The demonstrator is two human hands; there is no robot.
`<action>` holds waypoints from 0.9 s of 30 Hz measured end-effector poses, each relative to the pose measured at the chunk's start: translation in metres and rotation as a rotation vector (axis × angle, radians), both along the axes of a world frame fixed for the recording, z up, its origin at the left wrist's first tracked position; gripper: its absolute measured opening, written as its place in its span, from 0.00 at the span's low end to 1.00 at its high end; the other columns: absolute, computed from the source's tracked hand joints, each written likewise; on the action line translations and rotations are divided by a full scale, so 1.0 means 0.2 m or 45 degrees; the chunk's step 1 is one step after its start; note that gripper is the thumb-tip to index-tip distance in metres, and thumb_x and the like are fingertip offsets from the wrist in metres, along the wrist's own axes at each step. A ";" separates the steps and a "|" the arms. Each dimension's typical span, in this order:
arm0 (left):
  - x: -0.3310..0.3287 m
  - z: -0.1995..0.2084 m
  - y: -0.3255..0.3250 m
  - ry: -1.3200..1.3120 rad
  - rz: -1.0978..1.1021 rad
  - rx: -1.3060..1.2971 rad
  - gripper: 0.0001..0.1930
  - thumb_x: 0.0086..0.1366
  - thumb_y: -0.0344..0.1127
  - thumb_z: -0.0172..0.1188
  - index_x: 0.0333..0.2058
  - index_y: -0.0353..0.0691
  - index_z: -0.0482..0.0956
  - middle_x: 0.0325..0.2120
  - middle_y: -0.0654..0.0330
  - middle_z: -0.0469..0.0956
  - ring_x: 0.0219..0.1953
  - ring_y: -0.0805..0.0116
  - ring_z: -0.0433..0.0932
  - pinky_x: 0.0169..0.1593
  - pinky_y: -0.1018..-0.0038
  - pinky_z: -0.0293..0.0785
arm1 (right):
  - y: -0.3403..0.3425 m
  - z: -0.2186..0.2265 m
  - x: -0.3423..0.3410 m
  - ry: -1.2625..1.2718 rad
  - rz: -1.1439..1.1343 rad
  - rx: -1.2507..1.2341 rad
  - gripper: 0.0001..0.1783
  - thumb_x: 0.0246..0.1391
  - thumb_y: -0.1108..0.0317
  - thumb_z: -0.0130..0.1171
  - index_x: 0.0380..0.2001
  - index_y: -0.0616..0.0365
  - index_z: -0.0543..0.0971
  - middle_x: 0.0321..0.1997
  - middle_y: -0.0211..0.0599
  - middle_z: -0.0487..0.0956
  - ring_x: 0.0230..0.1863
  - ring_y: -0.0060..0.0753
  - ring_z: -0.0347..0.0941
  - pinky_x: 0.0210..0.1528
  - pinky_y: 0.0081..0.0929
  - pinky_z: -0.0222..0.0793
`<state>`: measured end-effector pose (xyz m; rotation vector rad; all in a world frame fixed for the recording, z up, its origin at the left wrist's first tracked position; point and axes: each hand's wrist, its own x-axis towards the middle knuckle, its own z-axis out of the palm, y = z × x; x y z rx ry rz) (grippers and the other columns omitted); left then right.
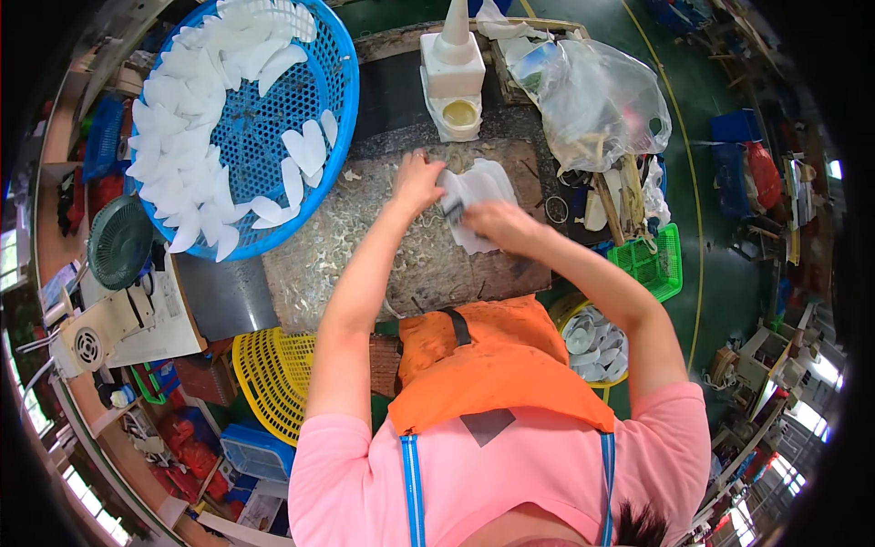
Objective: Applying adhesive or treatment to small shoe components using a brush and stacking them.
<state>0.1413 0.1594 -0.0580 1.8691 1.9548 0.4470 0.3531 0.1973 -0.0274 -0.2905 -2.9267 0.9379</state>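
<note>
in the head view, the white sheet (488,187) lay on the worn board (374,283). the left hand (417,182) was at its left edge with bent fingers; i couldn't tell if they pinched it. the right hand (499,225) lay over the sheet, too blurry to tell its grip, near a small dark thing (452,211). the sheet could have slipped if held loosely, or picked up pale scraps (314,251) if it slid left.

Workshop, scuffed work board (337,246), blue basket (260,137) of white pieces (178,137), cluttered shelves (118,415), green floor (725,264)
</note>
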 end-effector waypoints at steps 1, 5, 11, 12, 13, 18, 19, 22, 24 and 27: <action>0.02 0.00 -0.01 0.045 -0.025 -0.074 0.22 0.44 0.30 0.67 0.42 0.41 0.76 0.43 0.48 0.70 0.47 0.49 0.68 0.46 0.62 0.70 | -0.05 0.05 0.07 -0.009 0.127 -0.051 0.10 0.45 0.73 0.52 0.32 0.55 0.79 0.34 0.40 0.76 0.38 0.45 0.75 0.40 0.39 0.70; 0.03 -0.02 -0.04 -0.072 -0.021 0.184 0.23 0.43 0.27 0.68 0.42 0.40 0.74 0.40 0.49 0.71 0.44 0.49 0.70 0.44 0.61 0.70 | 0.23 0.10 -0.08 -0.053 -0.529 0.022 0.06 0.45 0.67 0.55 0.27 0.55 0.78 0.26 0.44 0.75 0.32 0.49 0.74 0.34 0.40 0.69; 0.08 -0.03 -0.06 -0.262 0.130 0.152 0.22 0.44 0.25 0.66 0.41 0.37 0.72 0.37 0.51 0.72 0.37 0.51 0.74 0.40 0.61 0.71 | 0.61 -0.02 -0.38 0.085 -0.807 0.242 0.12 0.46 0.69 0.54 0.36 0.56 0.79 0.34 0.46 0.76 0.39 0.50 0.74 0.42 0.42 0.69; 0.09 -0.03 -0.09 -0.279 0.192 0.206 0.19 0.45 0.25 0.65 0.39 0.37 0.73 0.35 0.51 0.73 0.36 0.52 0.75 0.39 0.63 0.71 | 0.60 -0.01 -0.38 0.086 -0.797 0.236 0.12 0.46 0.69 0.54 0.36 0.56 0.79 0.34 0.46 0.76 0.39 0.50 0.74 0.42 0.42 0.69; 0.10 -0.03 -0.13 -0.297 0.254 0.261 0.17 0.46 0.24 0.64 0.37 0.37 0.74 0.34 0.52 0.74 0.35 0.52 0.75 0.38 0.64 0.71 | 0.58 0.01 -0.36 0.163 -0.779 0.235 0.13 0.46 0.69 0.54 0.37 0.55 0.79 0.33 0.46 0.77 0.39 0.50 0.74 0.42 0.42 0.69; 0.09 0.29 -0.23 -0.559 0.391 0.241 0.07 0.50 0.23 0.60 0.29 0.37 0.74 0.28 0.55 0.75 0.31 0.53 0.75 0.35 0.65 0.71 | 0.51 0.07 -0.14 0.251 -1.078 0.003 0.14 0.50 0.68 0.55 0.41 0.56 0.77 0.30 0.46 0.80 0.31 0.46 0.78 0.35 0.37 0.73; 0.11 0.36 -0.29 -0.475 0.416 0.503 0.05 0.50 0.24 0.59 0.27 0.38 0.74 0.27 0.55 0.75 0.30 0.53 0.75 0.34 0.62 0.70 | 0.47 0.10 -0.11 0.245 -1.073 -0.003 0.14 0.50 0.68 0.55 0.41 0.56 0.77 0.30 0.46 0.80 0.31 0.46 0.78 0.35 0.37 0.73; 0.22 0.15 -0.45 -0.251 0.281 0.624 0.05 0.49 0.23 0.59 0.26 0.38 0.74 0.27 0.57 0.75 0.32 0.55 0.75 0.34 0.63 0.70 | 0.38 0.07 -0.01 0.155 -1.053 -1.380 0.11 0.53 0.68 0.55 0.36 0.63 0.78 0.28 0.43 0.80 0.22 0.25 0.77 0.20 0.19 0.73; 0.26 -0.04 -0.51 -0.155 0.203 0.614 0.06 0.49 0.23 0.59 0.26 0.39 0.73 0.27 0.57 0.74 0.34 0.55 0.74 0.35 0.63 0.70 | 0.22 0.15 -0.12 -0.248 -0.749 -1.012 0.11 0.49 0.70 0.57 0.36 0.62 0.79 0.28 0.43 0.80 0.23 0.31 0.78 0.25 0.27 0.74; 0.33 -0.09 -0.51 -0.228 0.142 0.640 0.06 0.48 0.23 0.59 0.26 0.39 0.73 0.27 0.58 0.74 0.35 0.55 0.73 0.36 0.62 0.70 | 0.23 -0.04 -0.23 -0.048 -0.634 -0.316 0.12 0.46 0.71 0.58 0.36 0.59 0.79 0.32 0.44 0.80 0.30 0.39 0.78 0.32 0.33 0.73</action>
